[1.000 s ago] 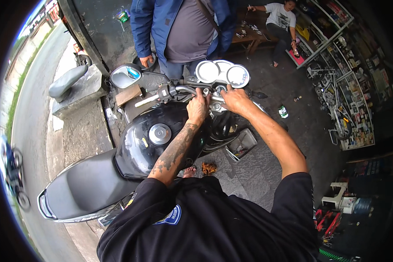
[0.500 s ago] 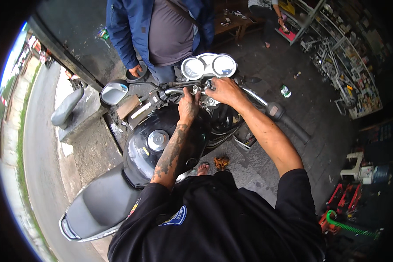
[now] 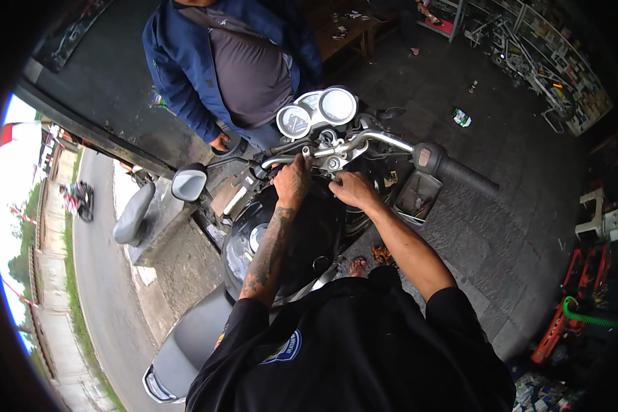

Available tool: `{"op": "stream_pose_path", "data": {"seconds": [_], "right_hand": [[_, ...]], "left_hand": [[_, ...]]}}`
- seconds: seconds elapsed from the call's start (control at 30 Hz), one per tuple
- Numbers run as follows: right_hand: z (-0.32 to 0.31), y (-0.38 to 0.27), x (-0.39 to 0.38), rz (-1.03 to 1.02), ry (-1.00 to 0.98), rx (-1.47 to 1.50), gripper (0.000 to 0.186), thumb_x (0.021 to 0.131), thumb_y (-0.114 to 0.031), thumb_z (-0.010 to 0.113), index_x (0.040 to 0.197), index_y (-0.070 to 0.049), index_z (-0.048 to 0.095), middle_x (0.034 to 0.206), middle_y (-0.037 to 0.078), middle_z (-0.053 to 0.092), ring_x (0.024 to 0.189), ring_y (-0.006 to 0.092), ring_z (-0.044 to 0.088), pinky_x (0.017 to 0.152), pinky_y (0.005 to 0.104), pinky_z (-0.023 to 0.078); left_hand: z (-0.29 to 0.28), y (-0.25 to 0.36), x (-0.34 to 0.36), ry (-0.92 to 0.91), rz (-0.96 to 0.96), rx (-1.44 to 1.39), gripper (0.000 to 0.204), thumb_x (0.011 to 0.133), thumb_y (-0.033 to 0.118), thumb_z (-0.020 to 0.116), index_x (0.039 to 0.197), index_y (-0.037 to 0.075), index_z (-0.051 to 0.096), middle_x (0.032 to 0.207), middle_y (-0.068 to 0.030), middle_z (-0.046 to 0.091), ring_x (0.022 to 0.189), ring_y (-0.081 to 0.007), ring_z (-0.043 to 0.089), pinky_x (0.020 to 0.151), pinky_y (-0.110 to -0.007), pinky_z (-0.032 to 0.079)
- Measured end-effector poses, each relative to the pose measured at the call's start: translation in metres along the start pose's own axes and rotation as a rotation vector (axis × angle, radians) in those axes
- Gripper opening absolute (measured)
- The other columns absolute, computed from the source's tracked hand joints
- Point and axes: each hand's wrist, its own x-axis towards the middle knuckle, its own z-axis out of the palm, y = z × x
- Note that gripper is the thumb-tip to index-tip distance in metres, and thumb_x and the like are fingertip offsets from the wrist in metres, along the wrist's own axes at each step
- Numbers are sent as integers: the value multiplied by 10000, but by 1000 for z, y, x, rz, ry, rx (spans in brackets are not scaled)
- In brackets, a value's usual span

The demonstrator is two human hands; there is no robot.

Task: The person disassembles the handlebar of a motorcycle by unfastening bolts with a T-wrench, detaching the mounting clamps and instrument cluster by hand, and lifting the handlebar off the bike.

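A black motorcycle fuel tank (image 3: pixel 299 237) lies under my forearms, with the chrome handlebar (image 3: pixel 384 138) beyond it. My left hand (image 3: pixel 292 182) is closed at the middle of the bar, beside a small bright metal piece (image 3: pixel 306 151) at its fingertips. Whether that piece is a loose tool or part of the bike, I cannot tell. My right hand (image 3: pixel 352 189) has curled fingers just behind the silver fork clamp (image 3: pixel 338 163); what they grip is hidden. Two round gauges (image 3: pixel 317 111) stand ahead of the bar.
A person in a blue jacket (image 3: pixel 185 75) stands beyond the front left. The right handlebar grip (image 3: pixel 467 176) sticks out over the floor, near a grey parts tray (image 3: pixel 419 195). A mirror (image 3: pixel 188 184) juts out at left. Parts shelves (image 3: pixel 563 75) line the far right.
My right hand has come back from the bar below the gauges to behind the fork clamp. My left hand stays near the bar's middle. The view has shifted, and a rider appears on the road.
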Motion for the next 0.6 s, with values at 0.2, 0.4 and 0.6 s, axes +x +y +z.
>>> {"op": "stream_pose_path", "data": {"seconds": [0.2,0.4,0.6], "right_hand": [[22,29,-27,29,19,125,344,804,-333,541,895,-23,660,893,209,667,893,395,637,782,462,491],[34,70,-65,131,3,248,357,807,-344,535,918,-27,657,875,199,665,861,376,643,768,425,487],[40,113,-101,290,-35,395,410,814,-365,544,1051,-51,658,974,196,673,948,345,649,800,404,478]], "left_hand": [[-1,1,-3,3,-32,16,370,945,457,455,1000,117,589,760,-246,653,739,-458,634,637,-554,491],[-3,-4,3,19,-29,13,472,941,503,445,861,83,646,779,-245,653,729,-438,647,640,-534,518],[-5,6,6,-52,-89,28,542,937,554,424,980,43,600,782,-262,651,770,-443,647,662,-537,511]]}}
